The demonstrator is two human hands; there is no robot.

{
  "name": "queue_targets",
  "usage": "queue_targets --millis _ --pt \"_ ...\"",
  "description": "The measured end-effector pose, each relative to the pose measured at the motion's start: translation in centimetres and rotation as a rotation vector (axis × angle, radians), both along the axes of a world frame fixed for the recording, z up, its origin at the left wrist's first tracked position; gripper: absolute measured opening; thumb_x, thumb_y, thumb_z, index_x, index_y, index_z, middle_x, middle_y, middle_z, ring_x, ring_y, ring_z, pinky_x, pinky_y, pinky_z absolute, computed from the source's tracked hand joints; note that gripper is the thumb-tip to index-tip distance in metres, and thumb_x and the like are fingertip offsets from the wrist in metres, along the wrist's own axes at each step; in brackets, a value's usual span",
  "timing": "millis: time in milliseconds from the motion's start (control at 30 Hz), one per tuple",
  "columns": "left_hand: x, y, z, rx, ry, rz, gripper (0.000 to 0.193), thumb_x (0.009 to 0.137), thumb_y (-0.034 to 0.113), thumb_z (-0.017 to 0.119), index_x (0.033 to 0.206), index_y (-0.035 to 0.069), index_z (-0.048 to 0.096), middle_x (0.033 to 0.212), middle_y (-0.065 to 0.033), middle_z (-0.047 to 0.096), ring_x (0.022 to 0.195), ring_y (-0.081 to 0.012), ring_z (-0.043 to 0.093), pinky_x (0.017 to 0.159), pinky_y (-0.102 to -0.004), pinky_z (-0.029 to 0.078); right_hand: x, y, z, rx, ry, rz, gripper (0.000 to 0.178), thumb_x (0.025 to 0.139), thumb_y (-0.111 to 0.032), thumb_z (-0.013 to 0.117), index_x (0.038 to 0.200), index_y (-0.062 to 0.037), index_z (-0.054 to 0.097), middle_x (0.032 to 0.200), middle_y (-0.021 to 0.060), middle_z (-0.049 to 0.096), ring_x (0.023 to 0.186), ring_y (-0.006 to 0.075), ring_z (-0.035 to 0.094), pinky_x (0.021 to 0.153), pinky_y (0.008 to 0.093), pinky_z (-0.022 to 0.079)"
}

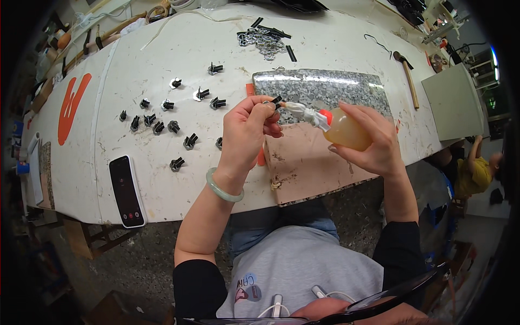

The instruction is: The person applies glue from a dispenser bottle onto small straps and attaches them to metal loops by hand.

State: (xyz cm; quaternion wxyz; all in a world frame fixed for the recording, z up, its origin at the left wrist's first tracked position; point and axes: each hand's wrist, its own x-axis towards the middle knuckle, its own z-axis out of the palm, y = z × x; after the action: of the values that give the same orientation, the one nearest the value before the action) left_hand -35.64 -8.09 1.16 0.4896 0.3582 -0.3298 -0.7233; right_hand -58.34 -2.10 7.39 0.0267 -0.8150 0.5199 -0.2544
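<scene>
My left hand (246, 124) pinches a small black strip (278, 101) between thumb and fingertips. In my right hand (376, 138) is a squeeze bottle (346, 133) of amber liquid, tipped to the left. It has a red collar, and its nozzle (298, 110) is wrapped in white. The nozzle's tip meets or nearly meets the strip; which one I cannot tell. Left of my left hand, several folded black strips with metal pieces (168, 104) stand spread over the white table (216, 51). Farther back lies a heap of silvery metal pieces (264, 39) with loose black strips.
Below my hands lie a speckled stone slab (330, 84) and a tan board (314, 165) at the table's near edge. A phone (128, 190) rests on the left, near an orange flat piece (73, 111). A hammer (409, 81) lies right. Another person (476, 170) is at far right.
</scene>
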Motion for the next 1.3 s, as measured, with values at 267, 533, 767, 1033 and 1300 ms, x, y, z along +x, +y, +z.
queue_targets --millis 267,533,767,1033,1300 --pt "-0.17 0.1 -0.07 -0.072 -0.06 0.008 0.014 0.085 0.009 0.054 0.094 -0.001 0.059 0.07 -0.0049 0.058 0.056 -0.0103 0.056 0.053 -0.0254 0.051 -0.19 -0.26 0.06 -0.014 0.002 -0.016 0.061 0.059 -0.02 0.078 0.115 -0.0072 0.059 0.099 0.0125 0.063 0.086 0.026 0.063 0.075 0.0347 0.051" --pt "-0.24 0.25 0.1 -0.118 -0.106 0.023 0.015 0.085 0.008 0.053 0.094 -0.001 0.06 0.07 -0.0045 0.058 0.056 -0.0093 0.055 0.053 -0.0244 0.05 -0.34 -0.25 0.31 -0.018 0.007 -0.011 0.062 0.059 -0.021 0.078 0.116 -0.0079 0.059 0.099 0.0125 0.063 0.087 0.0264 0.063 0.075 0.035 0.051" --pt "-0.21 0.13 -0.13 -0.1 -0.097 0.012 0.016 0.085 0.009 0.054 0.094 -0.002 0.06 0.07 -0.005 0.058 0.056 -0.0094 0.055 0.053 -0.0247 0.05 -0.19 -0.38 0.17 -0.01 0.043 -0.026 0.062 0.059 -0.02 0.078 0.116 -0.0079 0.058 0.099 0.0124 0.063 0.086 0.0268 0.063 0.075 0.0354 0.051" --pt "0.05 -0.13 0.16 0.035 0.003 -0.022 0.016 0.084 0.009 0.053 0.096 -0.002 0.058 0.07 -0.005 0.057 0.054 -0.0103 0.053 0.052 -0.026 0.049 -0.39 -0.18 0.12 0.023 0.034 -0.03 0.061 0.059 -0.019 0.078 0.116 -0.0078 0.058 0.099 0.0126 0.063 0.085 0.0266 0.063 0.074 0.0348 0.051" --pt "0.27 -0.24 0.39 0.111 0.061 -0.03 0.02 0.085 0.009 0.054 0.101 -0.002 0.055 0.069 -0.0034 0.056 0.053 -0.0091 0.052 0.052 -0.0248 0.049 -0.13 -0.04 0.03 0.027 0.011 -0.014 0.061 0.059 -0.02 0.078 0.116 -0.008 0.058 0.099 0.0126 0.063 0.086 0.0264 0.063 0.075 0.0349 0.051"
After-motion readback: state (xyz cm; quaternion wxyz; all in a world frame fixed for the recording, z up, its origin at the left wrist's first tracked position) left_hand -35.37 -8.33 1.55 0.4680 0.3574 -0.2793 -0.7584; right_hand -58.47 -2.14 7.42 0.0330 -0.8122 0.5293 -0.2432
